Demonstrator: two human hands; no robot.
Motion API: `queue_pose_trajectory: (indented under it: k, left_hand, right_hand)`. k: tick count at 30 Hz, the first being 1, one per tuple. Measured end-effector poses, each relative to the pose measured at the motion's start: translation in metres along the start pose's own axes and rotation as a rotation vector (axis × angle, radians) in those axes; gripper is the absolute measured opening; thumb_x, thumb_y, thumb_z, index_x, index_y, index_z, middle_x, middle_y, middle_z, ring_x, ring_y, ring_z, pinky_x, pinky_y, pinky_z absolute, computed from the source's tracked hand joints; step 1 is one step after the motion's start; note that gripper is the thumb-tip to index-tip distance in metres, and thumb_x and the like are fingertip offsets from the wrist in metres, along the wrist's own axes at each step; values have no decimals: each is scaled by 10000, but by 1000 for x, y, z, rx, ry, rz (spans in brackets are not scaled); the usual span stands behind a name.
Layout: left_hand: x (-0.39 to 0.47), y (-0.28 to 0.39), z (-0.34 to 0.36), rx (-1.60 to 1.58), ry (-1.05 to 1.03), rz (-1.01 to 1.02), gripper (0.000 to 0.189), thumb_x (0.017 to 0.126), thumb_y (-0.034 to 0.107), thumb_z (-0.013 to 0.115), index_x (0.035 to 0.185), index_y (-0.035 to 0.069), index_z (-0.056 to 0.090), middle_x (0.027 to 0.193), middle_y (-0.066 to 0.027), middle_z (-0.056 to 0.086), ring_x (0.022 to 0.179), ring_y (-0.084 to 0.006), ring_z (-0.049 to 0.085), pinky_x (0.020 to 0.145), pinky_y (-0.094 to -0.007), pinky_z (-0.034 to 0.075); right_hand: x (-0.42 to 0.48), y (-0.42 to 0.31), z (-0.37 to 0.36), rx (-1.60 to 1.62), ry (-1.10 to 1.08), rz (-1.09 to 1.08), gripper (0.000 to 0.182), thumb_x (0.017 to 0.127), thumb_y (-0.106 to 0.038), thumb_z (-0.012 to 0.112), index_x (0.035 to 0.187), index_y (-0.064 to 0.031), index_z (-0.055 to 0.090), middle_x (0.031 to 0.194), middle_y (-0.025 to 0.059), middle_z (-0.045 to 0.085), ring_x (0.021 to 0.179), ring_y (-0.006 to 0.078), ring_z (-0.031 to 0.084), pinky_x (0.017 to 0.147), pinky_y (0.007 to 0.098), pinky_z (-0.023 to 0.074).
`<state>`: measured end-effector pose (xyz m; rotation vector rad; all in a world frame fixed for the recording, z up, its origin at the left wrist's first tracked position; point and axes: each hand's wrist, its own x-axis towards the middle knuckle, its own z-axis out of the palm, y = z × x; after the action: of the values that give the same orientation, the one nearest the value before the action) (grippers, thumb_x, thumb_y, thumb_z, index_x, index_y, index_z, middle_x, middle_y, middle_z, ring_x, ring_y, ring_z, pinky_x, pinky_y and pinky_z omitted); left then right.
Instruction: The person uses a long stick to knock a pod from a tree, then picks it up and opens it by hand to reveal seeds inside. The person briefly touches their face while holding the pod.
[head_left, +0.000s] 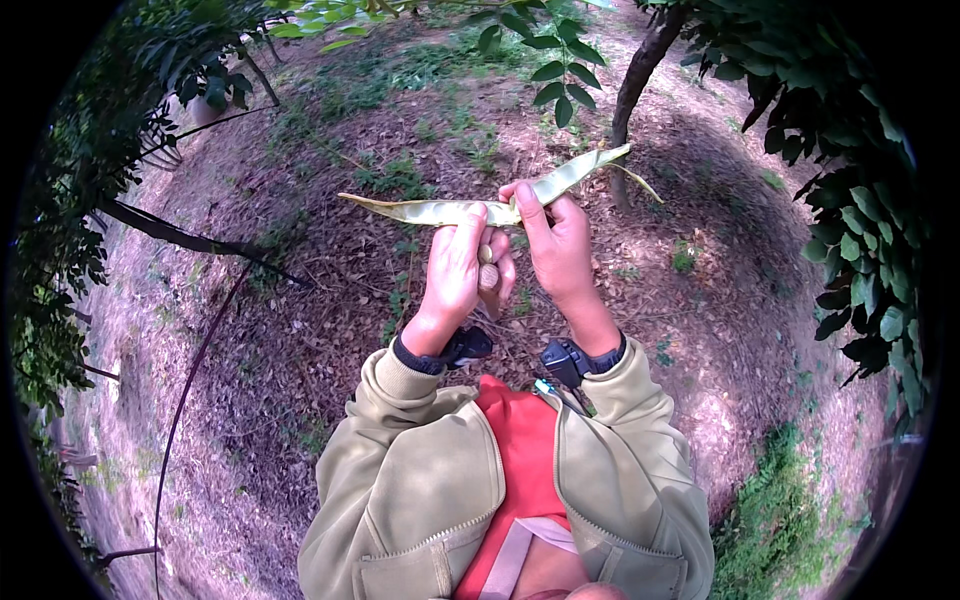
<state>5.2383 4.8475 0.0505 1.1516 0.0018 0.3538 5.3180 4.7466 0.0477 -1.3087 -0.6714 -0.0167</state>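
A long, pale green bean-like pod (431, 211) lies split open between my hands, its hollow inner side showing. My left hand (457, 259) pinches the part that runs left to a brownish tip. In the same palm are a few roundish seeds (488, 276), brown and greenish, partly covered by my fingers. My right hand (551, 240) grips the other part of the pod between thumb and fingers; it slants up to the right, with a thin curled strip hanging from its end. Where the parts meet, between my hands, I cannot tell if they are joined.
Leaf litter and low weeds (397, 176) cover the ground below. A slim tree trunk (637, 82) rises beyond my right hand. Dark branches (172, 232) reach in from the left; leafy foliage (870, 225) hangs at the right, and a compound leaf (562, 71) overhead.
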Motion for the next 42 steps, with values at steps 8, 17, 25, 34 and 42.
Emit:
queue_pose_trajectory:
  k: [8,17,25,34,42]
  left_hand:
    - [2,10,13,49,77,25,365,1028,309,402,764,72,487,635,6,477,459,-75,446,412,-220,348]
    - [0,2,3,64,-62,-96,353,1040,317,325,808,66,411,608,-21,431,398,-149,513,343,-264,396]
    - [-4,3,9,55,-119,-88,482,1050,347,284,1396,31,395,630,14,378,419,-112,479,374,-249,387]
    - [0,-8,6,57,-45,-73,354,1034,316,364,784,69,408,604,-17,411,405,-159,506,345,-271,368]
    - [0,-8,14,71,-41,-53,384,1032,326,349,749,72,400,598,-31,411,393,-166,484,367,-274,386]
  right_hand:
    - [-6,0,-3,-694,-20,-427,254,922,-238,580,1012,-1,557,946,171,580,886,342,551,794,437,411]
    - [-2,9,-5,3,-225,2,237,967,-255,579,1004,-20,573,727,5,627,654,96,612,595,249,481]
    - [1,14,-5,347,-256,228,207,985,-244,546,1007,-38,547,742,10,603,580,54,584,533,175,464]
    - [-6,9,-1,265,-118,293,326,1014,-325,467,838,-57,521,655,10,583,476,55,553,412,183,407]
    - [-2,19,1,256,89,296,427,1027,-420,391,857,-53,531,676,-9,534,579,57,496,534,212,411]
